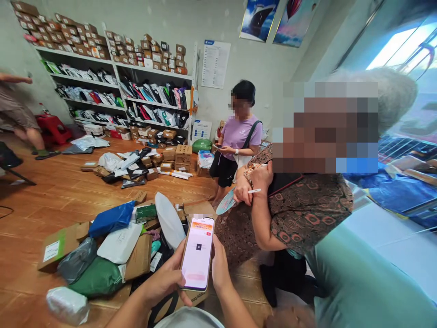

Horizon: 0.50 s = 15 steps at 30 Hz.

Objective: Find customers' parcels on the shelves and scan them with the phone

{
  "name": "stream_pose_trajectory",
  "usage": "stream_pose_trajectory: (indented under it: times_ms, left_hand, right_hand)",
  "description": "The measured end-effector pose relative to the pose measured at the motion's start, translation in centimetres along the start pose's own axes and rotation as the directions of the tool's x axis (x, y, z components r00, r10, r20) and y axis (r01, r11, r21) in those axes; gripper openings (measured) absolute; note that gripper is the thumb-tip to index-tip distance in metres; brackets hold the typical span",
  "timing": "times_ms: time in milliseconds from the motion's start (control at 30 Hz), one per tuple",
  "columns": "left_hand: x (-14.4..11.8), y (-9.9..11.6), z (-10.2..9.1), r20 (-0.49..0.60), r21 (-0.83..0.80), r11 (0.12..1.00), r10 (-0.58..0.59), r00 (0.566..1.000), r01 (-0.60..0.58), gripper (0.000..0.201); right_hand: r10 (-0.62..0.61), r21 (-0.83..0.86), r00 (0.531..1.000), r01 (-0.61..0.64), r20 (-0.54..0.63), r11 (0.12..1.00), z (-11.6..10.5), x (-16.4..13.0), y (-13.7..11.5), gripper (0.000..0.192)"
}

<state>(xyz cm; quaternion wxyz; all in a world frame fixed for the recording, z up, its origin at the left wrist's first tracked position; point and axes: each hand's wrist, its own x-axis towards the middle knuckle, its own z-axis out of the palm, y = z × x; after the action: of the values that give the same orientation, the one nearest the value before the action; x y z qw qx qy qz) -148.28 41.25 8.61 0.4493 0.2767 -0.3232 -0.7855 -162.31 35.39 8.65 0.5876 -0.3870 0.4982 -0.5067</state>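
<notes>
Both of my hands hold a smartphone (196,253) upright in front of me, its lit screen facing me. A pale pink page with a small dark square in the middle shows on it. My left hand (172,271) wraps the phone's left edge, thumb over the lower corner. Along the right edge lies my right hand (220,262), with its fingers partly hidden behind the phone. Just beyond and left of the phone is a heap of parcels, among them a white bag (119,241), a blue bag (112,217) and a green bag (97,277).
Close on my right stands a person in a patterned top (307,214), holding a fan (226,202). Farther back, a person in a purple shirt (241,134) looks at a phone. Shelves (118,68) of packages line the wall. Another parcel pile (136,166) covers the floor ahead.
</notes>
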Motion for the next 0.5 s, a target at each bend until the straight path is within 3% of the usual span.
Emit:
stream_pose_trajectory:
  times_ms: [133, 367, 500]
  left_hand:
    - [0.2, 0.1, 0.5, 0.019, -0.003, 1.0, -0.005, 1.0, 0.006, 0.111]
    - [0.6, 0.6, 1.5, 0.052, -0.008, 1.0, -0.014, 0.999, 0.014, 0.11]
    - [0.8, 0.8, 2.2, 0.03, 0.012, 1.0, -0.019, 0.999, 0.018, 0.11]
  right_hand:
    - [0.014, -0.006, 1.0, -0.014, 0.007, 1.0, -0.2, -0.4, -1.0, 0.052]
    - [-0.001, 0.064, 0.976, -0.013, 0.216, 0.998, -0.3, -0.8, -3.3, 0.034]
    - [0.025, 0.088, 0.969, -0.048, 0.246, 0.995, -0.7, -0.6, -3.3, 0.037]
